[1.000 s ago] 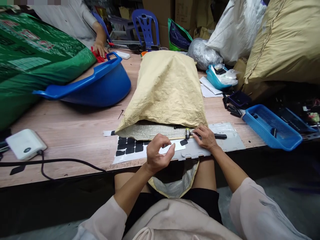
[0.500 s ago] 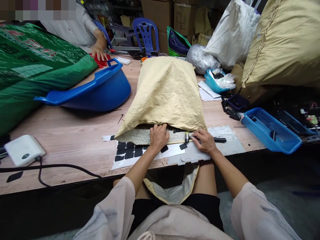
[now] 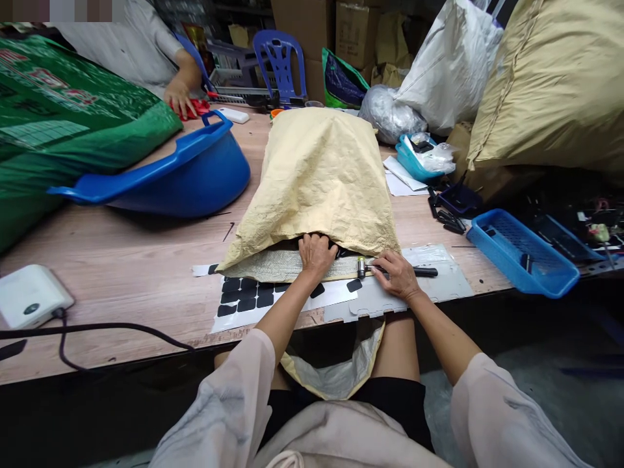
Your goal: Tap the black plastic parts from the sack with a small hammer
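A pale yellow sack (image 3: 326, 169) lies on the table with its mouth facing me. Its light woven inner lip (image 3: 263, 265) shows below the upper edge. My left hand (image 3: 316, 255) is at the mouth with bent fingers; their tips are hidden among dark pieces inside. A small hammer (image 3: 426, 272) lies crosswise at the sack's right corner, its metal head to the left. My right hand (image 3: 397, 274) is closed over the middle of its shaft, close to the sack's edge. Under the sack is a white sheet (image 3: 287, 305) with rounded black patches.
A blue basin (image 3: 195, 175) and a green sack (image 3: 88, 123) stand left, near a co-worker's hand (image 3: 180, 97) on red material. A white device (image 3: 34, 296) with a black cable is front left. To the right are a blue basket (image 3: 526, 260) and a large yellow sack (image 3: 550, 91).
My left hand has shifted slightly farther into the sack's mouth. My right hand and the hammer keep their places. The whole view has moved a little to the left.
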A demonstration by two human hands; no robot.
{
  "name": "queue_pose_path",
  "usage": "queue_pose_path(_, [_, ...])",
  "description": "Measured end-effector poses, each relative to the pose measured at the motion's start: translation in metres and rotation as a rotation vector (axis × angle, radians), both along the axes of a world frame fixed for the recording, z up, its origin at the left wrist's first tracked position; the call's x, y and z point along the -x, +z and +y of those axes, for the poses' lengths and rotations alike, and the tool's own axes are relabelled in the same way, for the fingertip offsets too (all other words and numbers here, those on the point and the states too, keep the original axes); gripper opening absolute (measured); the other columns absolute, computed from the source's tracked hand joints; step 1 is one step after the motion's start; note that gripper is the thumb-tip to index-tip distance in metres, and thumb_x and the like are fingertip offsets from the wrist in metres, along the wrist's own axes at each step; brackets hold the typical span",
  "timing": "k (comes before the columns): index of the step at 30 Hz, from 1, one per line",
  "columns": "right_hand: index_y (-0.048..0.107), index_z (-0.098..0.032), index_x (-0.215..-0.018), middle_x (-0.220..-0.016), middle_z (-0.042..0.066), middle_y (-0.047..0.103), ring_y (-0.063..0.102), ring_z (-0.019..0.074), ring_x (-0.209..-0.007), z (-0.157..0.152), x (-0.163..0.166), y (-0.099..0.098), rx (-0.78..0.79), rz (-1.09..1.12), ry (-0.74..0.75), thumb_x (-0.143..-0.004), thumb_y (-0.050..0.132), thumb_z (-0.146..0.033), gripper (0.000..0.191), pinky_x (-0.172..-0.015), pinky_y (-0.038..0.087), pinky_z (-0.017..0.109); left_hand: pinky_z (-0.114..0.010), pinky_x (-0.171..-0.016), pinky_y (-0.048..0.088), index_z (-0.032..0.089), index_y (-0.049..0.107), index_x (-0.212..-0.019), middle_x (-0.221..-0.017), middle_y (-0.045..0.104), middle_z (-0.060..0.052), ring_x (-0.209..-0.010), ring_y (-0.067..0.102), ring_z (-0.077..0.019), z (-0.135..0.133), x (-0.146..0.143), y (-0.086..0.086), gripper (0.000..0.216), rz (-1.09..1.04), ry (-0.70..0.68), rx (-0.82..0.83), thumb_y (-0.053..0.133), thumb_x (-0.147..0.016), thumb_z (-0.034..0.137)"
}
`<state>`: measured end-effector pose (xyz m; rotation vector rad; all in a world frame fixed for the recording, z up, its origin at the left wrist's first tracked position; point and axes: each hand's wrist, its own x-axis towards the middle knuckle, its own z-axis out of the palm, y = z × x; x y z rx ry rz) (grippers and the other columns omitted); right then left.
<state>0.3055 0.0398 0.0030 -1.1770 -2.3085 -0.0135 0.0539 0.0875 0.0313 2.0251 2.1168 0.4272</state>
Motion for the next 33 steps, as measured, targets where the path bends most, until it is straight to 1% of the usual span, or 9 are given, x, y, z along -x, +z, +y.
queue_pose_path(3, [0.071,-0.025,-0.102,-0.098,0.006,0.066,0.061,0.0227,-0.093,0.000,0.001,0.000,-0.012,0.000,0.008,-0.099,0.061,-0.031,0.012,-0.084,0.052,0.038,-0.049,-0.095,0.043,0.017,0.078,-0.091,-0.106,0.073,-0.018,-0.113,0.057,-0.0383,-0.006,0.007,0.002,0.024,0.004,-0.021,0.014,0.063,-0.092,0.035])
queue_pose_path(7, [0.071,-0.024,-0.103,-0.097,0.006,0.067,0.061,0.0227,-0.092,0.000,0.000,0.000,-0.020,0.001,0.003,-0.099,0.062,-0.030,0.012,-0.084,0.052,0.037,-0.047,-0.093,0.043,0.021,0.078,-0.092,-0.104,0.074,-0.013,-0.113,0.058,-0.0369,-0.028,0.030,0.002,0.018,-0.007,-0.104,0.012,0.068,-0.090,0.036])
queue_pose_path(12, [0.072,-0.025,-0.103,-0.097,0.006,0.067,0.061,0.0229,-0.093,0.001,-0.001,-0.002,-0.015,0.000,0.000,-0.099,0.062,-0.031,0.012,-0.085,0.051,0.037,-0.044,-0.091,0.043,0.023,0.077,-0.095,-0.097,0.074,-0.008,-0.105,0.060,-0.0315,-0.061,0.055,-0.010,0.013,-0.087,-0.201,-0.017,0.071,-0.090,0.033])
queue_pose_path(18, [0.072,-0.025,-0.102,-0.096,0.006,0.067,0.061,0.0232,-0.093,0.002,-0.001,-0.002,-0.020,0.001,0.002,-0.099,0.061,-0.031,0.013,-0.085,0.051,0.038,-0.042,-0.089,0.046,0.023,0.076,-0.104,-0.097,0.072,-0.007,-0.099,0.061,-0.0280,-0.076,0.058,-0.028,0.015,-0.215,-0.262,-0.110,0.072,-0.091,0.029])
queue_pose_path(22, [0.072,-0.026,-0.103,-0.097,0.006,0.067,0.062,0.0237,-0.093,0.002,-0.001,-0.001,0.004,-0.004,-0.006,-0.099,0.060,-0.031,0.014,-0.086,0.052,0.039,-0.041,-0.091,0.047,0.024,0.074,-0.114,-0.098,0.070,-0.007,-0.099,0.061,-0.0274,-0.081,0.057,-0.031,0.024,-0.251,-0.243,-0.200,0.073,-0.090,0.030])
queue_pose_path(25, [0.073,-0.026,-0.104,-0.097,0.006,0.067,0.061,0.0239,-0.093,0.002,-0.002,0.000,0.008,-0.012,-0.006,-0.099,0.059,-0.032,0.015,-0.086,0.052,0.039,-0.040,-0.093,0.048,0.023,0.071,-0.121,-0.098,0.067,-0.007,-0.098,0.061,-0.0261,-0.083,0.056,-0.024,0.031,-0.305,-0.219,-0.295,0.072,-0.090,0.028])
queue_pose_path(27, [0.072,-0.026,-0.103,-0.096,0.006,0.067,0.061,0.0236,-0.092,0.002,-0.002,0.000,0.003,-0.018,-0.008,-0.100,0.059,-0.032,0.015,-0.085,0.053,0.039,-0.038,-0.090,0.050,0.023,0.068,-0.126,-0.100,0.066,-0.006,-0.093,0.060,-0.0234,-0.082,0.056,-0.013,0.037,-0.388,-0.194,-0.391,0.072,-0.090,0.029])
queue_pose_path(31, [0.071,-0.025,-0.103,-0.096,0.006,0.066,0.061,0.0230,-0.092,0.002,-0.002,0.000,-0.017,-0.022,0.000,-0.101,0.057,-0.033,0.016,-0.084,0.053,0.038,-0.030,-0.074,0.051,0.022,0.058,-0.139,-0.103,0.061,-0.004,-0.076,0.053,-0.0153,-0.074,0.062,0.014,0.051,-0.640,0.025,-0.621,0.071,-0.092,0.034])
queue_pose_path(33, [0.071,-0.025,-0.103,-0.096,0.006,0.065,0.061,0.0229,-0.092,0.002,-0.002,0.000,-0.024,-0.020,0.003,-0.101,0.058,-0.033,0.016,-0.084,0.053,0.037,-0.028,-0.070,0.050,0.022,0.060,-0.135,-0.097,0.060,-0.002,-0.071,0.050,-0.0131,-0.070,0.066,0.021,0.046,-0.710,0.064,-0.643,0.070,-0.092,0.033])
